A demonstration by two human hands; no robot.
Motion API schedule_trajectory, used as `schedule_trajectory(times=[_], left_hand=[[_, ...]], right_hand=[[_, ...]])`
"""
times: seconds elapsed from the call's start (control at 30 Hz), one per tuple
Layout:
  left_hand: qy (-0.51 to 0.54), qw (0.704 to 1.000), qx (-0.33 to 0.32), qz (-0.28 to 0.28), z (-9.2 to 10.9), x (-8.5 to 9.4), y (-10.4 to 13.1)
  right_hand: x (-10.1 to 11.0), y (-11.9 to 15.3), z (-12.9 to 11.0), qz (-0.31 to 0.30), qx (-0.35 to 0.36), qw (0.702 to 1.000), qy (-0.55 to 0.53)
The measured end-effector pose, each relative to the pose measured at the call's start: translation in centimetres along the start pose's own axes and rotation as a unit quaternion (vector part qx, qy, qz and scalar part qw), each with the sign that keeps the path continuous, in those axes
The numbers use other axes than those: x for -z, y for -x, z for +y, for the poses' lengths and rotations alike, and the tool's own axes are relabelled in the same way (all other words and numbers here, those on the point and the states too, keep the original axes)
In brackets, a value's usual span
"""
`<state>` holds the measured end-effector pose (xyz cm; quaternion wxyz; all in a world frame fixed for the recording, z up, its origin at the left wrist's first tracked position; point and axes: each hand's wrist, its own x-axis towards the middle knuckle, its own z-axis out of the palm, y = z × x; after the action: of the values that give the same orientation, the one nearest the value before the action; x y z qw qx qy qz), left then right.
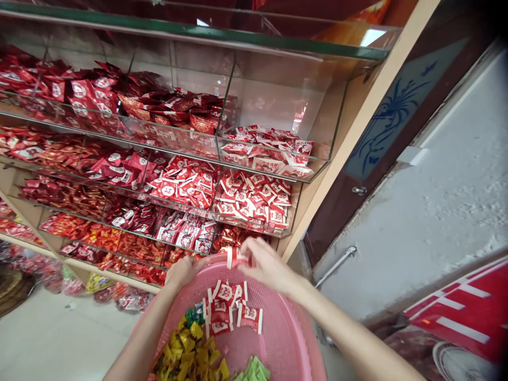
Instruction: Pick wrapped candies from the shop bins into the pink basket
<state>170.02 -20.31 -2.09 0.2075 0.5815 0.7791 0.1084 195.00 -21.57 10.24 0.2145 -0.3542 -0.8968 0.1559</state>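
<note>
At the far rim of the pink basket [275,329], the right hand [264,267] pinches a candy packet [234,258], fingers nearly closed; the left hand [181,271] grips the rim. Likely light and slippery, the packet suits crimped-end holding.

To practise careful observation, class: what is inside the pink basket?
Inside the pink basket lie red-and-white packets, yellow-wrapped pieces, green ones. The packets hide whatever lies beneath them.
</note>
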Motion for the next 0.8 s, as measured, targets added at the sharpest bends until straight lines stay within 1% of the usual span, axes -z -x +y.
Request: schedule_trajectory(times=[0.07,0.13,0.17,0.23,0.3,0.4,0.67,0.73,0.8], left_hand=[[-0.005,1.000,-0.003,0.001,0.0,0.1,0.1],[-0.008,1.000,-0.005,0.001,0.1,0.1,0.1],[-0.008,1.000,-0.005,0.000,0.1,0.2,0.1],[-0.006,1.000,-0.006,-0.001,0.0,0.2,0.1],[-0.005,1.000,-0.002,-0.002,0.0,0.2,-0.1],[-0.007,1.000,0.005,-0.002,-0.1,0.1,-0.3],[-0.016,1.000,-0.006,0.002,-0.4,0.1,-0.8],[-0.018,1.000,-0.012,0.003,-0.5,0.1,-0.9],[-0.017,1.000,-0.016,0.003,-0.6,0.1,-1.1]], right_hand=[[-3.1,2.3,1.0,-0.098,-0.031,0.994,0.026],[-5.6,4.1,2.2,-0.185,-0.069,0.978,0.060],[-6.5,4.8,2.8,-0.217,-0.085,0.969,0.077],[-7.7,5.7,3.8,-0.253,-0.107,0.956,0.105],[-8.4,6.0,4.5,-0.266,-0.111,0.949,0.125],[-8.9,6.0,5.0,-0.266,-0.109,0.946,0.148],[-11.3,5.8,4.5,-0.245,-0.120,0.939,0.209],[-11.3,5.7,4.1,-0.236,-0.131,0.940,0.207],[-10.4,5.2,3.4,-0.225,-0.140,0.944,0.196]])
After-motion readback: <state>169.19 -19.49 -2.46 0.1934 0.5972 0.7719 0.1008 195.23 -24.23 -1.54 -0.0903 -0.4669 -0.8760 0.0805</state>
